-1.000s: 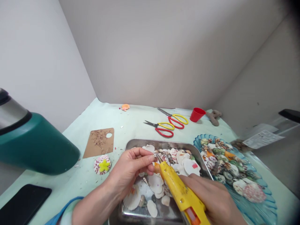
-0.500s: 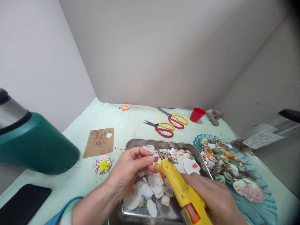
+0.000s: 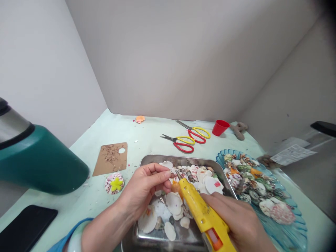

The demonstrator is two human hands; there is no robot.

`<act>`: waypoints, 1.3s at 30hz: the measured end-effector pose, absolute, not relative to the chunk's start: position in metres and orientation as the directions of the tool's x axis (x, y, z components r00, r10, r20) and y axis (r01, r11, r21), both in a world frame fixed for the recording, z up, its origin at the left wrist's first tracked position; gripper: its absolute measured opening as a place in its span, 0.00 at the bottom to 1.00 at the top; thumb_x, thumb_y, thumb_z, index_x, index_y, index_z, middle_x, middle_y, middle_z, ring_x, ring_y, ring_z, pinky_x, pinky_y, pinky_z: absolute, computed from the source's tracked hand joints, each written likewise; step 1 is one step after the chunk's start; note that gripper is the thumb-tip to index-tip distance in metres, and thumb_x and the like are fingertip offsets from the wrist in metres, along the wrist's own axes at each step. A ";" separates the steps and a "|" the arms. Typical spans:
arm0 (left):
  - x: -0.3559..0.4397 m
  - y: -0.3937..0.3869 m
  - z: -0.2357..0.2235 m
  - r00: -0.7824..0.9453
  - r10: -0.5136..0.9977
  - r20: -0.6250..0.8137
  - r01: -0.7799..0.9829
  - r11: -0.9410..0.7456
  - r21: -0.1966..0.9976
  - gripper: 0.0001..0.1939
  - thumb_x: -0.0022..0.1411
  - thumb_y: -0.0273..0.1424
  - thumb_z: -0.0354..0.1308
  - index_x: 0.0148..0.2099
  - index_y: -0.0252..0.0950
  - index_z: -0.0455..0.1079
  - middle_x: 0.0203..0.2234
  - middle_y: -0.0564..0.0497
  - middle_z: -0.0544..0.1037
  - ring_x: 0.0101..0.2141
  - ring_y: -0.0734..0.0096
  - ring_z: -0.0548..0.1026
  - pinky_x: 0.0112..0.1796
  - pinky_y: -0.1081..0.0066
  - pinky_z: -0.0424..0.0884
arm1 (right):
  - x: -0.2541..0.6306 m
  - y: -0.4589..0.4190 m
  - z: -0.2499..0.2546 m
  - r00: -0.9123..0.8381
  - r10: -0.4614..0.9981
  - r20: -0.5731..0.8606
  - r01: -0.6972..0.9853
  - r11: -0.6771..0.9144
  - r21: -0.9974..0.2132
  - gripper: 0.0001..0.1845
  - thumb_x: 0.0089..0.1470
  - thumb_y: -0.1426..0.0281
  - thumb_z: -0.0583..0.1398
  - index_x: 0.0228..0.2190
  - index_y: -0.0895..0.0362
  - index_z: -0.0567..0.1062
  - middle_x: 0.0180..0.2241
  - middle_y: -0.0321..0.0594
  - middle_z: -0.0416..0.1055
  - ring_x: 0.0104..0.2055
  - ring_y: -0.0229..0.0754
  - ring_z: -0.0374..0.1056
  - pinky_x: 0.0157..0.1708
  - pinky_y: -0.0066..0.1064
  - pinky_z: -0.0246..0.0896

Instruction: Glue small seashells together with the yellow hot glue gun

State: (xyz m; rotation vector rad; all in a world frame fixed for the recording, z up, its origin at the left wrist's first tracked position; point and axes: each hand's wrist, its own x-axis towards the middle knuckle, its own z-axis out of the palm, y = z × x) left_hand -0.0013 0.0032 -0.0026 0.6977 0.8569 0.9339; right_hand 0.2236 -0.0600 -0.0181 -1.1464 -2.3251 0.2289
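Note:
My left hand (image 3: 144, 190) hovers over a metal tray (image 3: 147, 161) of seashells and pinches a small shell (image 3: 173, 172) between thumb and fingertips. My right hand (image 3: 236, 220) grips a yellow glue gun (image 3: 201, 211). The gun's metal nozzle points up and left, its tip touching or almost touching the pinched shell. White and patterned shells fill the tray under both hands.
A blue glass plate (image 3: 294, 234) of coloured shells lies to the right. Two pairs of scissors (image 3: 187, 140), a red cup (image 3: 219, 127) and a brown card (image 3: 111, 158) sit further back. A shell with a yellow star (image 3: 114, 183), a green jug (image 3: 39, 164) and a black phone (image 3: 25, 227) lie at left.
The glue gun's nozzle has shifted slightly against the pinched shell. Both hands stay almost in place over the tray.

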 end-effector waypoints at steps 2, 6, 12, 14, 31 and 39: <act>-0.002 0.004 -0.004 0.299 0.905 -0.305 -0.426 0.412 0.805 0.07 0.50 0.26 0.66 0.31 0.30 0.72 0.18 0.51 0.76 0.19 0.78 0.71 0.25 0.78 0.68 | 0.223 -0.059 -0.017 -0.475 0.800 0.366 0.699 0.596 -0.396 0.16 0.54 0.68 0.58 0.45 0.57 0.67 0.27 0.40 0.71 0.25 0.41 0.68 0.23 0.29 0.61; -0.003 0.006 -0.004 0.238 0.931 -0.278 -0.487 0.362 0.795 0.07 0.49 0.26 0.67 0.31 0.30 0.72 0.22 0.50 0.77 0.20 0.79 0.72 0.26 0.78 0.70 | 0.220 -0.061 -0.014 -0.423 0.848 0.320 0.732 0.528 -0.431 0.10 0.55 0.69 0.56 0.41 0.55 0.69 0.27 0.38 0.72 0.25 0.40 0.68 0.23 0.27 0.60; -0.003 0.006 0.000 0.220 0.955 -0.196 -0.534 0.287 0.795 0.06 0.50 0.26 0.66 0.31 0.30 0.73 0.24 0.51 0.77 0.21 0.81 0.71 0.26 0.80 0.71 | 0.209 -0.068 -0.006 -0.474 0.879 0.051 0.809 0.457 -0.370 0.16 0.50 0.75 0.58 0.43 0.53 0.70 0.33 0.39 0.73 0.33 0.44 0.70 0.29 0.31 0.61; -0.002 0.006 0.001 0.227 0.957 -0.181 -0.538 0.278 0.796 0.06 0.51 0.26 0.66 0.31 0.30 0.73 0.23 0.52 0.77 0.21 0.81 0.72 0.26 0.79 0.71 | 0.203 -0.070 0.000 -0.473 0.879 -0.057 0.827 0.421 -0.372 0.17 0.49 0.76 0.58 0.42 0.51 0.70 0.33 0.36 0.73 0.34 0.44 0.70 0.31 0.33 0.61; -0.004 0.008 -0.003 0.170 0.980 -0.103 -0.573 0.184 0.799 0.06 0.50 0.27 0.66 0.32 0.30 0.73 0.27 0.50 0.78 0.22 0.81 0.72 0.27 0.79 0.70 | 0.194 -0.038 0.046 -0.623 0.778 -0.082 0.771 0.593 -0.232 0.09 0.58 0.70 0.57 0.39 0.49 0.75 0.34 0.35 0.71 0.36 0.40 0.67 0.35 0.30 0.61; -0.005 0.007 -0.002 0.161 0.984 -0.074 -0.598 0.157 0.786 0.05 0.53 0.28 0.64 0.32 0.31 0.73 0.26 0.52 0.78 0.22 0.81 0.72 0.27 0.80 0.69 | 0.156 0.004 0.021 -0.616 0.786 -0.051 0.787 0.614 -0.062 0.08 0.57 0.71 0.57 0.33 0.54 0.77 0.34 0.37 0.74 0.34 0.41 0.70 0.30 0.29 0.58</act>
